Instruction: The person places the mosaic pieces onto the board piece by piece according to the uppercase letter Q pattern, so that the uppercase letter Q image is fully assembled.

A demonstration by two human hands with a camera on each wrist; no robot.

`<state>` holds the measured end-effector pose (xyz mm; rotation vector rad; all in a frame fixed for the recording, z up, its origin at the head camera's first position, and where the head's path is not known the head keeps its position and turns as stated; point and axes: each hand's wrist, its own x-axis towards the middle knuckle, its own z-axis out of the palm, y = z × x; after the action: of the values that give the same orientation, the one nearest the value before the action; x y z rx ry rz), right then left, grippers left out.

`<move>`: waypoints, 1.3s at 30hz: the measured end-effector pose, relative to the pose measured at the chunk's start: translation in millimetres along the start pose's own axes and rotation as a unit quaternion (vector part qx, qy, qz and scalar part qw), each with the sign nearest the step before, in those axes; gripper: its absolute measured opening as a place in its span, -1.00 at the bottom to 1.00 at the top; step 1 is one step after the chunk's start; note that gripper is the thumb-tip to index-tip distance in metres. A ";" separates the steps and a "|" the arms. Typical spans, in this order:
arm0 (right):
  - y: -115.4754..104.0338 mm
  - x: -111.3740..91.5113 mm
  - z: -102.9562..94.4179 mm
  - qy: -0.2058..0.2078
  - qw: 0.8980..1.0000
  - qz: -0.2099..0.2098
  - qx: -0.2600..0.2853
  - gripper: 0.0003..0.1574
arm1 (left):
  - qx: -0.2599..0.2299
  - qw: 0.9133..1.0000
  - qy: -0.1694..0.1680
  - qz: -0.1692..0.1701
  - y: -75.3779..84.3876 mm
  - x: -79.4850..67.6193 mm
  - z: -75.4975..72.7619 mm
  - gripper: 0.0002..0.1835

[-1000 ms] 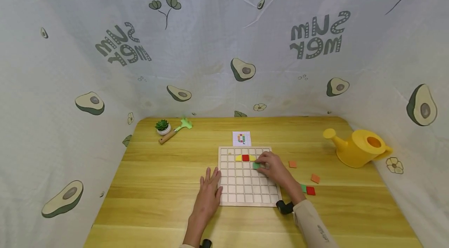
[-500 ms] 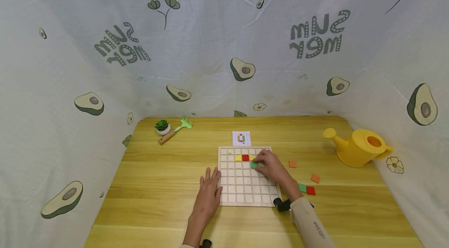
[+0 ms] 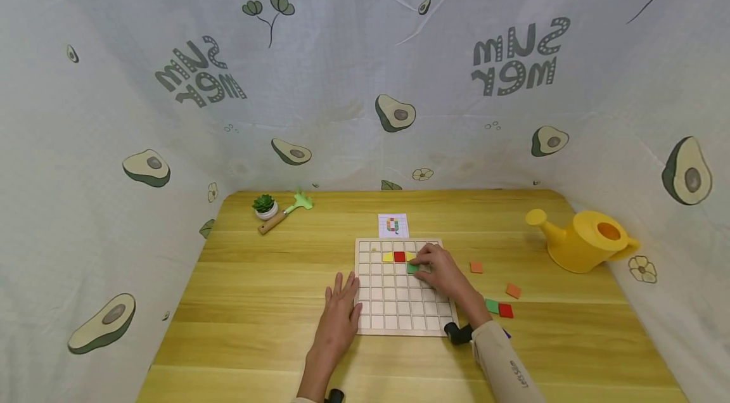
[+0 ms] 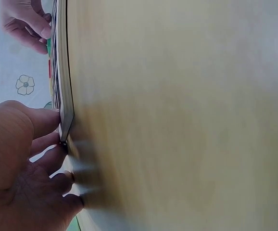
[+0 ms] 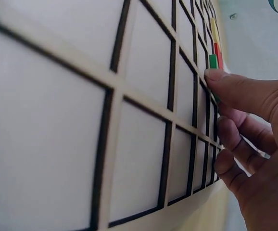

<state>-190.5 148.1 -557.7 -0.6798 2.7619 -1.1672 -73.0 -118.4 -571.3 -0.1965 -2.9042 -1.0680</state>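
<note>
Your right hand (image 3: 443, 268) pinches the green tile (image 5: 213, 61), perhaps unseated; level it, left hand (image 3: 338, 311) outstretched against the grid board (image 3: 396, 294).

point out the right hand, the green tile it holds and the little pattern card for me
Right hand (image 3: 441, 270), head view: back of the hand.
Held green tile (image 3: 412, 268), head view: uncovered part of its top.
Pattern card (image 3: 393, 225), head view: middle of its printed face.

The left hand (image 3: 336, 319) and right hand (image 3: 441, 270) are bare. The beige right sleeve (image 3: 503, 358) bears small dark lettering; the left sleeve (image 3: 303, 400) shows a pale edge. A black elbow-shaped fitting (image 3: 458, 333) adjoins the first, a rounded black stub (image 3: 336, 396) the second.
</note>
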 end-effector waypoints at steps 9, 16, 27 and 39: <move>-4.0 1.3 -3.3 -0.009 0.999 0.040 0.011 -0.74 | -0.001 1.000 0.003 0.002 0.7 1.1 0.9 -0.42; -3.6 -0.2 -6.4 -0.011 0.999 0.032 0.017 -0.72 | -0.001 1.000 -0.002 -0.007 1.2 0.9 1.4 -0.41; -8.2 -0.2 -5.4 -0.014 0.999 0.038 0.022 -0.72 | -0.003 1.000 -0.003 -0.010 0.4 0.6 1.1 -0.41; -9.0 -14.4 -11.2 0.022 0.999 0.014 0.023 -0.68 | -0.004 1.000 -0.001 -0.007 1.0 -1.3 1.0 -0.41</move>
<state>-176.8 156.1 -545.0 -0.6156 2.7605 -1.2518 -71.6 -117.1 -571.6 -0.1788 -2.9067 -1.0831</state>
